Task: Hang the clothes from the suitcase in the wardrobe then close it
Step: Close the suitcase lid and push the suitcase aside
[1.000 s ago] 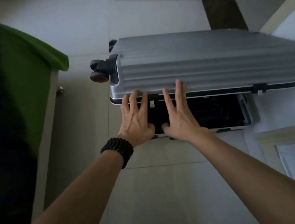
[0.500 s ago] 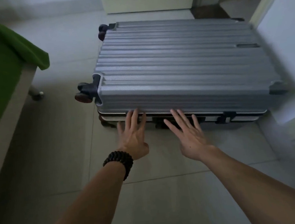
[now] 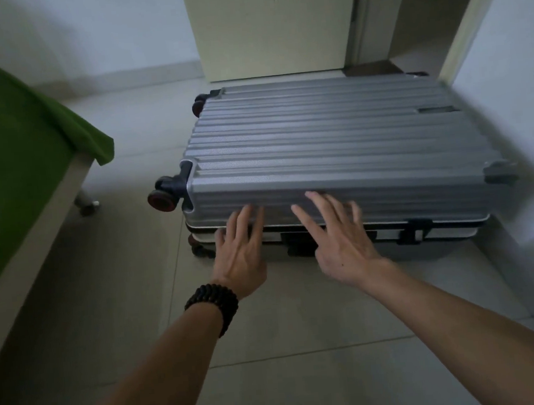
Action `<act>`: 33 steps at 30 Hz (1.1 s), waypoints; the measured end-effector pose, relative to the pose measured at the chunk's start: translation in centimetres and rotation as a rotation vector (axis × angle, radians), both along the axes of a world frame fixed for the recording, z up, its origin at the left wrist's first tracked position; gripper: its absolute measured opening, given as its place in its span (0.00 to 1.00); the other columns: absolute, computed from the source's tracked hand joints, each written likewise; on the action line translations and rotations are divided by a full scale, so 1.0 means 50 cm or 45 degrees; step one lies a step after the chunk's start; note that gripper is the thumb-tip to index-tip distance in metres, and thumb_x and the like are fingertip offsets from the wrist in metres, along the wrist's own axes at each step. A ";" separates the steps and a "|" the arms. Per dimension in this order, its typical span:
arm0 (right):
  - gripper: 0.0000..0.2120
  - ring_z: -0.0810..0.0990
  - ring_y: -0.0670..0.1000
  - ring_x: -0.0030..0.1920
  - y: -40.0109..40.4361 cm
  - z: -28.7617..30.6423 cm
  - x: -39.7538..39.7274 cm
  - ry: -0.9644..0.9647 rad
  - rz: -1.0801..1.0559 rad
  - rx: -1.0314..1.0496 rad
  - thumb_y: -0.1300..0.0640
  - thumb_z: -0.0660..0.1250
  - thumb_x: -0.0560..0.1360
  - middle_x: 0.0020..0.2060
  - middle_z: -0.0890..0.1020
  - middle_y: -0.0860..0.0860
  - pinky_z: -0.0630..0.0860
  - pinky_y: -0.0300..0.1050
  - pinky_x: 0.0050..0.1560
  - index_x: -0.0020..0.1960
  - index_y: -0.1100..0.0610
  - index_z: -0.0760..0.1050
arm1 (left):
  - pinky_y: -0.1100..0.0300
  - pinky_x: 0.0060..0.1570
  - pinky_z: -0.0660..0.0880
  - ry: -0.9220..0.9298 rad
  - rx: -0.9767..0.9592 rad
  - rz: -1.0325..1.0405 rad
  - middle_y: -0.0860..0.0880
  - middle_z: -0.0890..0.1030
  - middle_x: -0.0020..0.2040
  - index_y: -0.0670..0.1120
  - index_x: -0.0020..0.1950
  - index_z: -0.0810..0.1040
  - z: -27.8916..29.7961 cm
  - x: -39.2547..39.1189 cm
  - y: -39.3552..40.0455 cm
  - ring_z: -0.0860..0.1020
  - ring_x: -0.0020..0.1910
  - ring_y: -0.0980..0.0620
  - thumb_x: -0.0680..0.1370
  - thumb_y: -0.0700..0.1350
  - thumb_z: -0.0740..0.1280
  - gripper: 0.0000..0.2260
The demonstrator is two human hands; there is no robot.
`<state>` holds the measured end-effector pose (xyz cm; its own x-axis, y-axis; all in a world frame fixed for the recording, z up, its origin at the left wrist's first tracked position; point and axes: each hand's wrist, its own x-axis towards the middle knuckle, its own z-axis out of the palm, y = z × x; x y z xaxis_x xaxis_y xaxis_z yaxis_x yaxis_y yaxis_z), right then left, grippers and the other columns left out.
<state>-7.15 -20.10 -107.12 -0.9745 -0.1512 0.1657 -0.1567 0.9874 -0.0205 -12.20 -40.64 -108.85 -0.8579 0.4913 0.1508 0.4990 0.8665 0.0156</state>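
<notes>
Suitcase: one grey ribbed suitcase is lying flat on the tiled floor, its long side running left to right, its lid down on the lower shell with only a thin seam showing along the near edge.
Wheels: three wheels are showing at the left end, one near with a reddish hub, one far, and one of the lower shell peeking out under the near corner.
Latches: two dark latches are sitting on the near edge, one between the hands and one further right.
Left hand: the left hand is spreading flat, fingers wide, fingertips lying on the near side of the lid, holding nothing.
Right hand: the right hand is spreading wide too, fingers blurred, resting on the lid's near side just right of the left one, gripping nothing.
Bracelet: one dark beaded bracelet is circling the left wrist.
Bed: one bed with a green cover is standing at the left, well apart from the case.
Door: one pale door is standing beyond the far side of the case.
Clothes: none are showing.
</notes>
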 end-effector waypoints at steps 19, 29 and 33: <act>0.53 0.38 0.59 0.78 -0.088 0.047 -0.062 -0.001 -0.318 -0.007 0.51 0.70 0.65 0.78 0.44 0.57 0.41 0.73 0.70 0.79 0.58 0.41 | 0.39 0.60 0.72 -0.026 0.116 0.143 0.47 0.37 0.79 0.54 0.78 0.36 0.060 -0.040 0.012 0.35 0.77 0.39 0.67 0.46 0.69 0.51; 0.47 0.28 0.60 0.75 -0.117 -0.053 0.018 -0.360 -0.008 0.282 0.60 0.65 0.72 0.76 0.30 0.57 0.38 0.67 0.73 0.78 0.57 0.33 | 0.40 0.66 0.64 -0.356 -0.285 0.241 0.42 0.45 0.78 0.55 0.78 0.36 -0.035 0.040 -0.123 0.54 0.74 0.38 0.72 0.45 0.68 0.47; 0.47 0.30 0.57 0.76 -0.125 -0.069 0.023 -0.477 0.019 0.230 0.61 0.64 0.72 0.76 0.32 0.55 0.37 0.65 0.74 0.77 0.56 0.32 | 0.41 0.65 0.65 -0.450 -0.270 0.274 0.44 0.45 0.78 0.58 0.77 0.32 -0.059 0.037 -0.097 0.56 0.73 0.38 0.73 0.48 0.68 0.48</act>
<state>-5.99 -26.35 -110.57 -0.9599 -0.1595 -0.2308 -0.1853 0.9781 0.0947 -10.36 -45.50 -111.78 -0.9244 0.2847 -0.2538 0.3032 0.9523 -0.0361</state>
